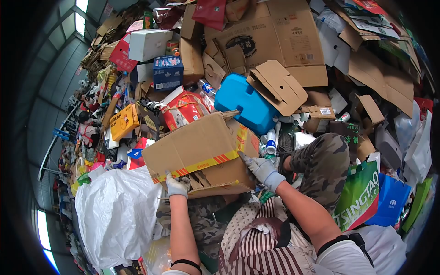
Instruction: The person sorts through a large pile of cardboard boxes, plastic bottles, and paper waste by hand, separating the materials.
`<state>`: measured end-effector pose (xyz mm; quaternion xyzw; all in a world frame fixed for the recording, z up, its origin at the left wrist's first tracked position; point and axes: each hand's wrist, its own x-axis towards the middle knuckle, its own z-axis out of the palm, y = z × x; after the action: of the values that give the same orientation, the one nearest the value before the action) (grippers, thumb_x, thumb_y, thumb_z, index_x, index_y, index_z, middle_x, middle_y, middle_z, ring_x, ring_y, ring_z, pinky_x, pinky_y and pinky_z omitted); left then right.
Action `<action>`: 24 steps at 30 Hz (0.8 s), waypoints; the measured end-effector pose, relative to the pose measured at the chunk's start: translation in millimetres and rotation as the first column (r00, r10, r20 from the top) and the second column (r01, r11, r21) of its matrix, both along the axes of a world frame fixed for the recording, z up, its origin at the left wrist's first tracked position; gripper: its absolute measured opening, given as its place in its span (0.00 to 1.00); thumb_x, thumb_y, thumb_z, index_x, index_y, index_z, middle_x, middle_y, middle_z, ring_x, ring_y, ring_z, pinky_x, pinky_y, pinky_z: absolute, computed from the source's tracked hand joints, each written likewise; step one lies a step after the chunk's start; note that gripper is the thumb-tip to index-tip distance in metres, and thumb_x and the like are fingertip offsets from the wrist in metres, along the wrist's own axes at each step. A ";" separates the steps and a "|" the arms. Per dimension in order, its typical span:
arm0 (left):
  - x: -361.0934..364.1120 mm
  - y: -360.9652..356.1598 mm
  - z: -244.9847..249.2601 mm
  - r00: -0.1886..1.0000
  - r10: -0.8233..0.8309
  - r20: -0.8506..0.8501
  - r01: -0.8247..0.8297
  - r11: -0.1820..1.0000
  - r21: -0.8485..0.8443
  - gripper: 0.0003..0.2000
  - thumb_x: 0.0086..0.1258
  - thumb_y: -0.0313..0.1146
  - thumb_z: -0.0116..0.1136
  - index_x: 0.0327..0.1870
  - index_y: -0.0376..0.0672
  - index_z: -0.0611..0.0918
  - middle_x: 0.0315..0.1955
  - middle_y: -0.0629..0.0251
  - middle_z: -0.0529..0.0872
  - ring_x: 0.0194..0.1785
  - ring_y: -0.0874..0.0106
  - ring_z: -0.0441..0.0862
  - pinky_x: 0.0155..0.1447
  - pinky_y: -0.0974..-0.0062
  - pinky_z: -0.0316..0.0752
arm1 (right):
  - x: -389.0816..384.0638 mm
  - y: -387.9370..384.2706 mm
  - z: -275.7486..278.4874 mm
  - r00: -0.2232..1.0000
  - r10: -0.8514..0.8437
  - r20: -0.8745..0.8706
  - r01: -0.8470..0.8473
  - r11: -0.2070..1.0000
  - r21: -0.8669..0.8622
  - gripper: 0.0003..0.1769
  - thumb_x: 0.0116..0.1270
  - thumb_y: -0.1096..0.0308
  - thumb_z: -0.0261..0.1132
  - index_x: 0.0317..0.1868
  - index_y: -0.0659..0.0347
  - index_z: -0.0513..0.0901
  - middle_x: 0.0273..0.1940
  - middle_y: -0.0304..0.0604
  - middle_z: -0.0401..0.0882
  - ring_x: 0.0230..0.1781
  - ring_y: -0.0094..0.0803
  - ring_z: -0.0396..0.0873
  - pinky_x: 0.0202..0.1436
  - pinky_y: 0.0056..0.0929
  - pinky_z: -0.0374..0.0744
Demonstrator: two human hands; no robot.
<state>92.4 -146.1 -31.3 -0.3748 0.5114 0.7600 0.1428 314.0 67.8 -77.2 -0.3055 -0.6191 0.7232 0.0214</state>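
Note:
A brown cardboard box (pixel 192 142) with yellow and red tape along its edge is held in front of me, tilted, above my lap. My left hand (pixel 178 185), in a pale work glove, grips its lower left edge with the thumb over the tape. On the right side, my gloved right hand (pixel 263 171) holds the box near its corner, the fingers partly hidden. The near side of the box looks torn. Just behind it lie a blue plastic case (pixel 245 103) and a red printed carton (pixel 183 107).
Mixed waste rises in a heap ahead, with a large flattened carton (pixel 275 36) at the back. A white sack (pixel 117 215) lies at the left. At the right are a green Tsingtao bag (pixel 360 195) and a blue bag (pixel 388 201). My camouflage-clad knee (pixel 321 162) is raised.

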 end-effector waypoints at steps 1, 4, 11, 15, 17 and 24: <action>1.3 0.7 2.0 1.000 -0.008 -0.002 0.008 1.000 -0.009 0.20 0.62 0.62 0.54 0.28 0.56 0.70 0.11 0.78 0.61 0.14 0.76 0.60 0.18 0.79 0.60 | -0.4 2.2 1.5 1.000 0.027 0.005 -0.027 0.999 0.042 0.36 0.65 0.33 0.49 0.30 0.62 0.82 0.24 0.41 0.78 0.26 0.31 0.76 0.36 0.27 0.74; -5.5 -12.6 -10.9 0.992 -0.084 -0.095 0.084 0.996 -0.006 0.23 0.62 0.62 0.53 0.28 0.51 0.67 0.20 0.72 0.67 0.17 0.75 0.63 0.18 0.78 0.61 | 0.6 4.0 8.6 0.997 0.069 -0.042 -0.054 0.953 0.299 0.35 0.68 0.36 0.46 0.33 0.61 0.83 0.29 0.48 0.81 0.32 0.42 0.80 0.40 0.34 0.75; 7.2 -2.7 -7.2 0.990 -0.101 -0.101 0.099 0.995 -0.024 0.23 0.60 0.65 0.53 0.39 0.55 0.74 0.24 0.74 0.74 0.19 0.77 0.66 0.17 0.84 0.55 | -0.8 -6.3 0.7 0.982 0.170 0.087 -0.190 0.815 0.547 0.32 0.69 0.39 0.45 0.36 0.60 0.83 0.35 0.54 0.82 0.40 0.50 0.79 0.46 0.42 0.75; -5.9 -14.6 -4.4 0.998 -0.057 -0.039 0.059 0.996 0.060 0.18 0.65 0.61 0.50 0.35 0.56 0.73 0.20 0.75 0.74 0.18 0.77 0.68 0.16 0.83 0.53 | 0.2 -15.2 -0.4 0.994 0.075 -0.085 -0.034 0.912 0.409 0.31 0.67 0.39 0.51 0.32 0.62 0.82 0.27 0.51 0.80 0.32 0.41 0.81 0.38 0.35 0.76; -5.9 -18.9 -4.0 0.992 -0.090 -0.094 0.094 0.994 0.047 0.19 0.65 0.62 0.49 0.39 0.56 0.74 0.25 0.71 0.78 0.18 0.77 0.68 0.16 0.83 0.54 | 0.9 -18.4 -3.4 0.987 0.013 -0.160 0.034 0.958 0.286 0.31 0.66 0.39 0.53 0.28 0.62 0.81 0.22 0.47 0.78 0.27 0.33 0.81 0.33 0.31 0.76; -41.0 -57.5 -33.7 0.983 -0.042 -0.181 0.046 0.999 0.020 0.20 0.66 0.62 0.46 0.48 0.59 0.72 0.35 0.74 0.80 0.23 0.76 0.71 0.18 0.84 0.55 | 7.9 3.0 24.6 0.972 -0.180 -0.150 0.145 0.965 -0.218 0.26 0.66 0.42 0.57 0.26 0.57 0.78 0.16 0.34 0.73 0.10 0.20 0.68 0.11 0.17 0.62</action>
<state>51.3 -203.6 -65.0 -0.2914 0.5213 0.7935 0.1173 321.9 70.8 -52.6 -0.2935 -0.5099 0.8022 0.1015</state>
